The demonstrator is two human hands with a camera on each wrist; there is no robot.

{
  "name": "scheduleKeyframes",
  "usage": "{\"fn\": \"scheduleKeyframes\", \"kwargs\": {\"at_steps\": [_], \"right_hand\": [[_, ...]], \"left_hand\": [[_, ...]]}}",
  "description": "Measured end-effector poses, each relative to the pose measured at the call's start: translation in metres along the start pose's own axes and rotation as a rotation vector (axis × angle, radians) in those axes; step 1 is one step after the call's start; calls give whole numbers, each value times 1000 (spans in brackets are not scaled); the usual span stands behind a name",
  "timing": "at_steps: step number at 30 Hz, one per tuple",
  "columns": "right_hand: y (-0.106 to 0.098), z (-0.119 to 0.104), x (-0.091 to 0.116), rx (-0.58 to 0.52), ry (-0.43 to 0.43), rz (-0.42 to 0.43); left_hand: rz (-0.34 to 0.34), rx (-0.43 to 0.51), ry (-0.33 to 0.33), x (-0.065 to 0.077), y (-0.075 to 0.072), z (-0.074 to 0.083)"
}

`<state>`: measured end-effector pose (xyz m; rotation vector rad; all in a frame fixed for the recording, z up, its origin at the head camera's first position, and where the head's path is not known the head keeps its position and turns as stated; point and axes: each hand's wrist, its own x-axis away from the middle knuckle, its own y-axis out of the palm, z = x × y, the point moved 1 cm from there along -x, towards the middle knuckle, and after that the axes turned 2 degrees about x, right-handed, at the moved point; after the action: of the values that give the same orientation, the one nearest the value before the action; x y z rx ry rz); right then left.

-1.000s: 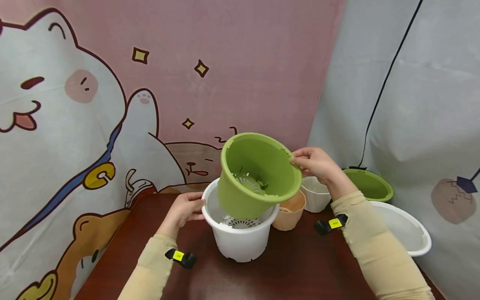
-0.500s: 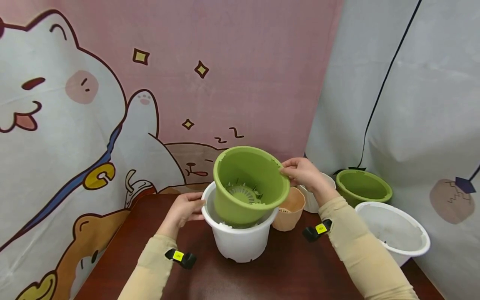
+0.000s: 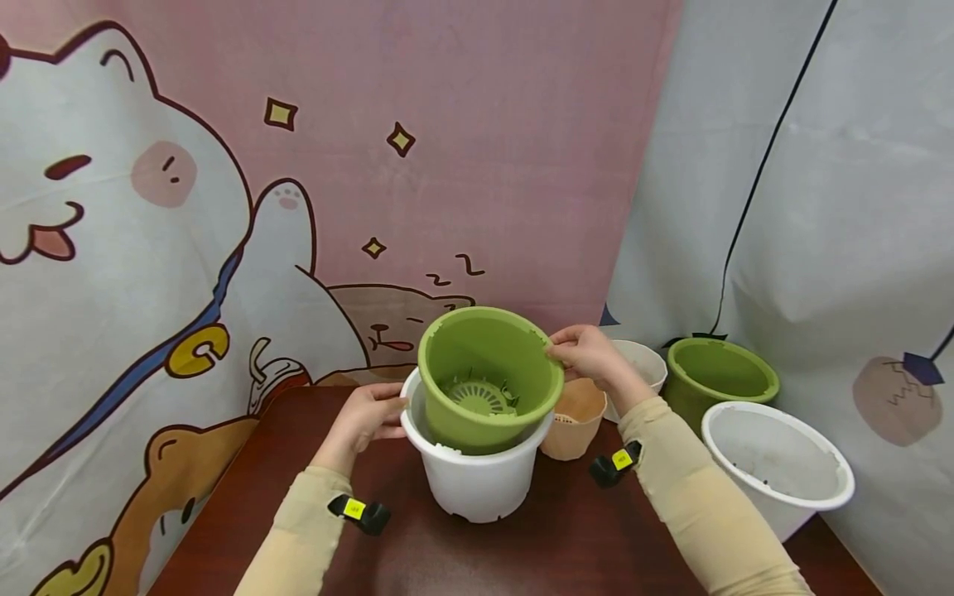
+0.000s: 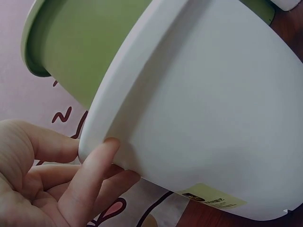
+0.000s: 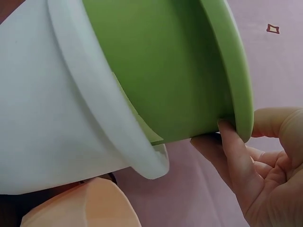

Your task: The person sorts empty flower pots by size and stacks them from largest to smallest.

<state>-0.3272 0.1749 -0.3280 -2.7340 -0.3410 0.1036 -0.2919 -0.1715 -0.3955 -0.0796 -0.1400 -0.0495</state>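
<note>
A green plastic flower pot (image 3: pixel 465 426) sits tilted partway inside a white plastic flower pot (image 3: pixel 480 484), which stands on the table. My right hand (image 3: pixel 592 358) pinches the green pot's rim on its right side; the right wrist view shows the thumb below the rim (image 5: pixel 239 94). At the white pot's left edge, my left hand (image 3: pixel 365 420) holds the rim between thumb and fingers, seen close in the left wrist view by the white wall (image 4: pixel 203 104). Slots show in the green pot's bottom. Its lower part is hidden inside the white pot.
Behind my right hand stand a peach pot (image 3: pixel 572 426) and a cream pot (image 3: pixel 637 364). Farther right are another green pot (image 3: pixel 686 389) and another white pot (image 3: pixel 775 497) on the dark red table (image 3: pixel 596 538). Printed cloth (image 3: pixel 507 182) hangs behind.
My right hand has lowered the green pot and moved it slightly left, deeper into the white pot. The left hand has stayed at the white rim.
</note>
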Motion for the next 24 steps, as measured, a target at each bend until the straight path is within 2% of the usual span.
{"fn": "scheduleKeyframes", "kwargs": {"at_steps": [17,24], "right_hand": [[20,11,-8,76,56,60],[28,8,-8,167,72,87]], "left_hand": [[17,-16,3,0,1,1],[19,-24,3,1,1,1]]}}
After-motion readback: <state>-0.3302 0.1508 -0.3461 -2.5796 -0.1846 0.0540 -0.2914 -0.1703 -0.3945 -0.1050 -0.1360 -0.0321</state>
